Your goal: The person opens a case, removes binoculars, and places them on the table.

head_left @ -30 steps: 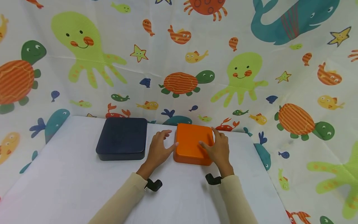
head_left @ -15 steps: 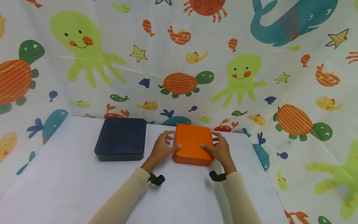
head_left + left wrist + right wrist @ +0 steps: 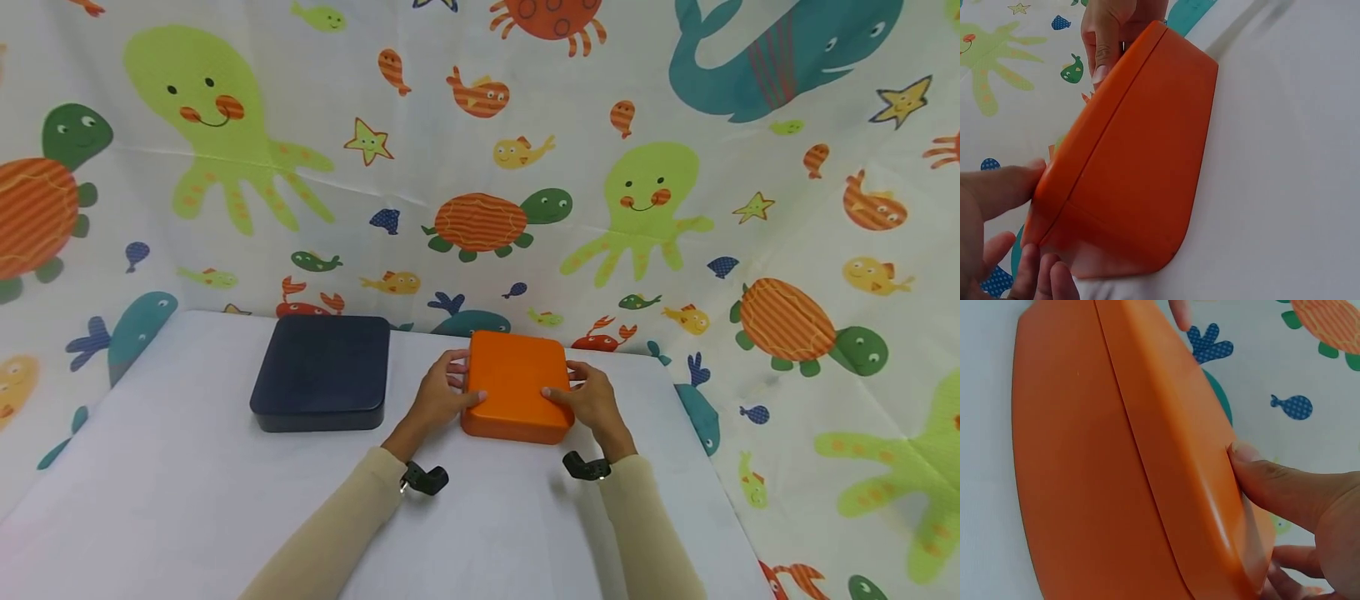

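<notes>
Two hands, grip made! Left hand [image 3: 437, 395] and right hand [image 3: 592, 402] grasp the orange box [image 3: 517, 383], lid [image 3: 1172, 425] on, sitting on the desk [image 3: 487, 517] right of the dark box [image 3: 326, 362], no lift yet.

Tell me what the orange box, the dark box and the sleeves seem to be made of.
Orange box: probably smooth plastic, semi-gloss; a light streak runs along its rounded edge.
Dark box: likely plastic too, satin, with only a soft sheen, though painted metal is possible.
Sleeves: apparently cloth, matte; no shine.

Room type unclear; sea-creature curtain [image 3: 450, 167], white table [image 3: 487, 525]
</notes>
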